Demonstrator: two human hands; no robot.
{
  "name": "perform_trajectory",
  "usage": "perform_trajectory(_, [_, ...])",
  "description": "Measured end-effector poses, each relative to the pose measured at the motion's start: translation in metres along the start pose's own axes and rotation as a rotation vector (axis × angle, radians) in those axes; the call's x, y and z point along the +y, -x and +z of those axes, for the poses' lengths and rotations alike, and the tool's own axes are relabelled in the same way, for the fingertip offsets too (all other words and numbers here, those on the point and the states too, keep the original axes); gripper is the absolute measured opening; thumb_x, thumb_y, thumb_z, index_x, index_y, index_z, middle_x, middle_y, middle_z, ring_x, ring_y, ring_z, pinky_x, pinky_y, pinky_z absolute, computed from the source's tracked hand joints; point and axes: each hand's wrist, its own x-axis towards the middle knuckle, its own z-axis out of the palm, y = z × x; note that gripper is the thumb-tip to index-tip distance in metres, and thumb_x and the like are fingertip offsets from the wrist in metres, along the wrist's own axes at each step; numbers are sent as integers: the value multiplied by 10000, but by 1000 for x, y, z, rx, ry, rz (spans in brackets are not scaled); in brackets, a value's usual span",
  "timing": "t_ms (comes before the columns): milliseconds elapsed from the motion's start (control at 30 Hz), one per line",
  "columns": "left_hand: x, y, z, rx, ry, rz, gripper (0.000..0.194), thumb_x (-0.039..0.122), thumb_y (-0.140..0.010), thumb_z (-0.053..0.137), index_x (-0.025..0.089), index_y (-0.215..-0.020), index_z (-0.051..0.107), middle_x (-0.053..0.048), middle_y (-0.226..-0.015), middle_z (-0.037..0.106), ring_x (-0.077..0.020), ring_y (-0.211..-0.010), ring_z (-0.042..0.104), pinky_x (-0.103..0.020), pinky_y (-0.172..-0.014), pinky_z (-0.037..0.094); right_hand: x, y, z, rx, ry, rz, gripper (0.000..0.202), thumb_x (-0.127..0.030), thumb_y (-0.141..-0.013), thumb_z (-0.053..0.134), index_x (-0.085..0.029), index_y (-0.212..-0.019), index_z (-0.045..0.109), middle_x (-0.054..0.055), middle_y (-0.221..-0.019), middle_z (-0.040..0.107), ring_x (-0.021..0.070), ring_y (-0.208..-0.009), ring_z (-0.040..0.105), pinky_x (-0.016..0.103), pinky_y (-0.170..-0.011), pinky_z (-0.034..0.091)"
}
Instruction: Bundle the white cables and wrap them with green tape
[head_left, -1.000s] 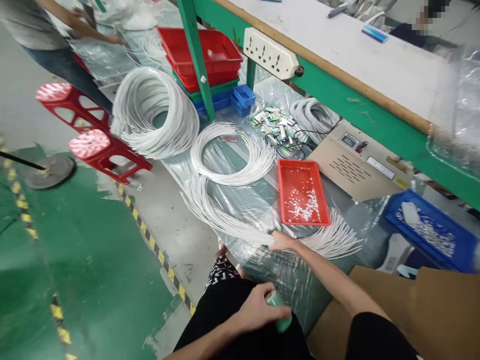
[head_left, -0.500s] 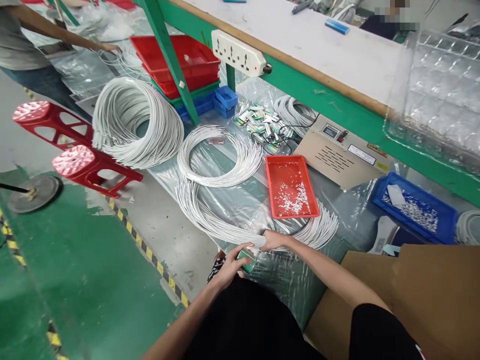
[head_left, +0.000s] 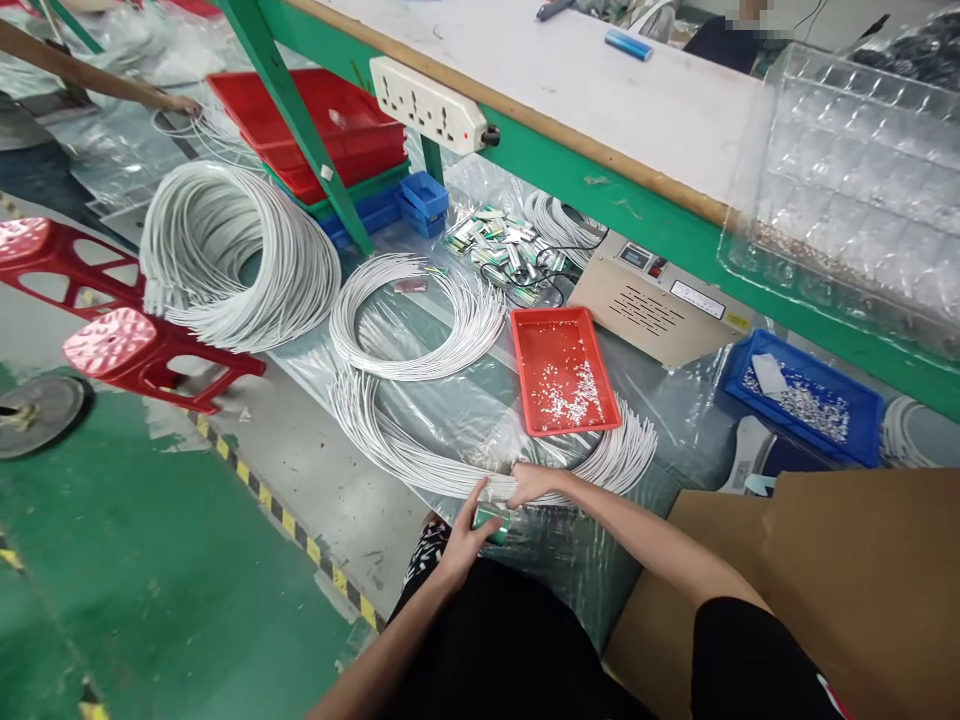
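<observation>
My right hand (head_left: 531, 484) is closed on the near side of a curved bundle of white cables (head_left: 427, 463), close to the table's front edge. Just left of it, my left hand (head_left: 469, 535) has its thumb and fingers around a small green object (head_left: 493, 524), its fingertips by the same cables. A red tray (head_left: 564, 372) with small white pieces stands over the bundle's far right part. Behind the bundle lies a round coil of white cables (head_left: 352, 325).
A thick cable coil (head_left: 300, 262) stands at the left, near red stools (head_left: 124, 340). Farther back are a power strip (head_left: 429, 105), a beige machine (head_left: 651, 302) and small connectors (head_left: 499, 240). A blue tray (head_left: 840, 405) and cardboard (head_left: 862, 560) are at the right. Another person's hand (head_left: 182, 104) touches cables.
The view has shifted, so most of the scene sits farther left. My left hand's fingers have moved slightly by the cables, while my right hand keeps its grip on the bundle.
</observation>
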Motion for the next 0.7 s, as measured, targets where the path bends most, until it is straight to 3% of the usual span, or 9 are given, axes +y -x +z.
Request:
perform_trajectory(100, [-9, 4, 0, 87, -10, 2, 714, 394, -706, 748, 272, -1345, 454, -47, -1152, 636, -189, -887, 659, -257, -686, 531, 0, 0, 0, -29, -15, -3, 190, -272, -633, 740, -136, -762, 710, -9, -670, 646, 168, -647, 602, 215, -524, 395])
perform_trajectory(233, [-16, 8, 3, 93, 53, -134, 586, 439, -640, 792, 217, -1103, 510, -30, -967, 648, -177, -730, 676, -280, -644, 544, 1, -1, -3, -62, -32, 13, 223, -295, -635, 746, -140, -792, 712, -10, -723, 662, 180, -718, 617, 216, -564, 412])
perform_trajectory(367, [-21, 9, 4, 33, 142, -164, 564, 435, -627, 815, 206, -1050, 521, -22, -856, 664, -179, -706, 671, -325, -667, 579, 2, -2, -11, -114, -51, 57, 302, -371, -582, 807, -147, -755, 704, 2, -741, 672, 206, -749, 632, 236, -570, 424])
perform_trajectory(533, [-20, 11, 3, 43, 175, -170, 541, 417, -623, 828, 196, -1024, 538, -24, -835, 670, -178, -695, 662, -344, -660, 594, 0, 0, -22, -194, -88, 113, 509, -538, -477, 878, -153, -763, 706, 14, -758, 691, 227, -753, 656, 254, -584, 452])
perform_trajectory(700, [-18, 13, 3, 44, 183, -167, 519, 410, -617, 837, 187, -991, 556, -43, -876, 665, -201, -751, 668, -360, -674, 604, -6, 4, -21, -172, -104, 149, 660, -761, -596, 739, -141, -822, 710, 59, -802, 705, 250, -791, 668, 282, -642, 485])
